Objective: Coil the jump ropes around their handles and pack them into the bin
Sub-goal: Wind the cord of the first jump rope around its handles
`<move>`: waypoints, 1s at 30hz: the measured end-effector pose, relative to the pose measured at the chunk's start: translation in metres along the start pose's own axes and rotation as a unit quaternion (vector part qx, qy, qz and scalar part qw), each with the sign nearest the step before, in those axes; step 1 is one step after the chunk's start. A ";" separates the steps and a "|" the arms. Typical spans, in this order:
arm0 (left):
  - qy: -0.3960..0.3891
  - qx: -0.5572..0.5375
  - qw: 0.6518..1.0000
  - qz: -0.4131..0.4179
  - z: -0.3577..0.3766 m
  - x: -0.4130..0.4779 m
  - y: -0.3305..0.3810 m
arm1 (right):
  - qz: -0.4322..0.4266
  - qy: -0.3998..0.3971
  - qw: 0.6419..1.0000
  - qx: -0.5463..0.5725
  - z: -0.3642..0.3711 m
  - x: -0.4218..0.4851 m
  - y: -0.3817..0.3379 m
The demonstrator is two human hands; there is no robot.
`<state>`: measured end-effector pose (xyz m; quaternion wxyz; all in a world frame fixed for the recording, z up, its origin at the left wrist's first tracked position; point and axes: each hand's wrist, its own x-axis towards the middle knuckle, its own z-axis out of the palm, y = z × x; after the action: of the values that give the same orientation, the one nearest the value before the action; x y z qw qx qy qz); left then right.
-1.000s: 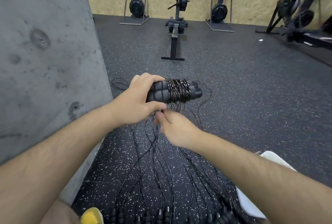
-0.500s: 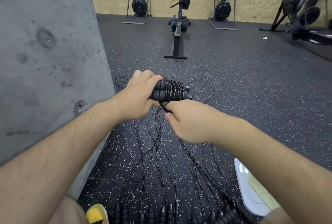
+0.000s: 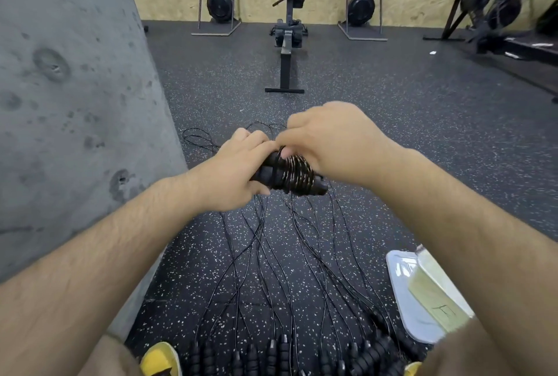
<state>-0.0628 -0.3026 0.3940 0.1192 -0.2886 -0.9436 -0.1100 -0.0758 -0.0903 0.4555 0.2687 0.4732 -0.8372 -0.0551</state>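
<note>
Black handle pair [image 3: 271, 175] clamped in my left hand [image 3: 232, 172] above the floor; right hand [image 3: 329, 141] pinches cord over the coil [image 3: 297, 175]. Risk: slack tail, wraps spring loose before binning.

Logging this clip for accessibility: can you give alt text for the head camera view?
Two bare hands coil a black rope around paired jump-rope handles: the left hand grips them, the right hand sits over the coil. More ropes lie uncoiled on the speckled gym floor, beside a white bin lid.
</note>
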 end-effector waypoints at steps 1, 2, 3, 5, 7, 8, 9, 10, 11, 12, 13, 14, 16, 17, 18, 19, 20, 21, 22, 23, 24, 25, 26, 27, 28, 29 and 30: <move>-0.005 -0.017 1.000 0.004 -0.001 0.000 0.003 | 0.003 0.014 1.000 -0.001 0.004 -0.001 0.008; -0.009 -0.035 0.999 0.007 -0.002 0.000 0.007 | 0.011 0.021 1.000 -0.001 0.007 -0.003 0.014; -0.010 -0.052 0.998 0.014 -0.004 0.000 0.011 | 0.022 0.025 0.999 0.003 0.009 -0.004 0.021; -0.001 -0.087 0.996 0.031 -0.009 0.000 0.018 | 0.044 0.039 0.998 0.029 0.017 -0.009 0.030; 0.016 -0.116 0.993 0.030 -0.014 -0.001 0.024 | 0.074 0.037 0.993 0.087 0.027 -0.013 0.036; 0.020 -0.125 0.992 0.026 -0.015 -0.002 0.025 | 0.093 0.028 0.987 0.125 0.031 -0.014 0.037; 0.019 -0.130 0.991 0.020 -0.015 -0.003 0.026 | 0.109 0.015 0.981 0.161 0.035 -0.016 0.037; 0.012 -0.135 0.991 0.015 -0.015 -0.003 0.026 | 0.120 0.004 0.973 0.195 0.038 -0.017 0.038; 0.005 -0.144 0.989 0.011 -0.015 -0.004 0.026 | 0.131 -0.005 0.964 0.230 0.042 -0.018 0.037; 0.000 -0.157 0.988 0.006 -0.015 -0.005 0.026 | 0.145 -0.016 0.953 0.265 0.045 -0.020 0.037; -0.001 -0.169 0.986 0.002 -0.017 -0.006 0.026 | 0.161 -0.028 0.939 0.302 0.047 -0.021 0.037; -0.002 -0.177 0.984 0.000 -0.019 -0.007 0.025 | 0.180 -0.043 0.923 0.338 0.048 -0.021 0.035; -0.007 -0.205 0.979 -0.003 -0.019 -0.007 0.024 | 0.231 -0.069 0.877 0.415 0.047 -0.020 0.032; -0.009 -0.241 0.971 -0.007 -0.019 -0.008 0.024 | 0.249 -0.079 0.847 0.462 0.045 -0.020 0.032; -0.005 -0.290 0.957 -0.015 -0.019 -0.009 0.025 | 0.259 -0.082 0.817 0.508 0.041 -0.021 0.030; 0.008 -0.324 0.946 -0.020 -0.018 -0.009 0.025 | 0.260 -0.085 0.796 0.540 0.036 -0.021 0.028; 0.031 -0.331 0.943 -0.022 -0.018 -0.009 0.026 | 0.266 -0.097 0.789 0.545 0.032 -0.021 0.025; 0.058 -0.304 0.951 -0.024 -0.018 -0.008 0.026 | 0.275 -0.114 0.796 0.527 0.031 -0.021 0.020; 0.084 -0.265 0.960 -0.031 -0.018 -0.007 0.027 | 0.292 -0.125 0.805 0.501 0.031 -0.020 0.011; 0.112 -0.227 0.966 -0.042 -0.018 -0.005 0.027 | 0.310 -0.116 0.796 0.507 0.033 -0.018 0.001; 0.135 -0.204 0.968 -0.060 -0.018 -0.003 0.027 | 0.322 -0.088 0.785 0.521 0.038 -0.015 -0.009; 0.155 -0.189 0.967 -0.078 -0.017 -0.001 0.026 | 0.334 -0.053 0.778 0.529 0.045 -0.010 -0.018; 0.171 -0.176 0.965 -0.096 -0.014 0.001 0.025 | 0.346 -0.029 0.780 0.520 0.050 -0.005 -0.026; 0.183 -0.163 0.963 -0.113 -0.012 0.003 0.022 | 0.362 -0.011 0.781 0.508 0.056 0.002 -0.033; 0.193 -0.153 0.961 -0.129 -0.009 0.005 0.020 | 0.375 0.003 0.780 0.501 0.057 0.008 -0.040; 0.203 -0.142 0.958 -0.143 -0.007 0.006 0.018 | 0.383 0.021 0.778 0.497 0.058 0.012 -0.047; 0.214 -0.129 0.956 -0.151 -0.005 0.007 0.017 | 0.392 0.034 0.779 0.488 0.060 0.016 -0.052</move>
<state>-0.0578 -0.2868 0.4034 0.2619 -0.1251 -0.9064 -0.3070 -0.0729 -0.1415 0.3928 0.0286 0.1735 -0.8556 0.4868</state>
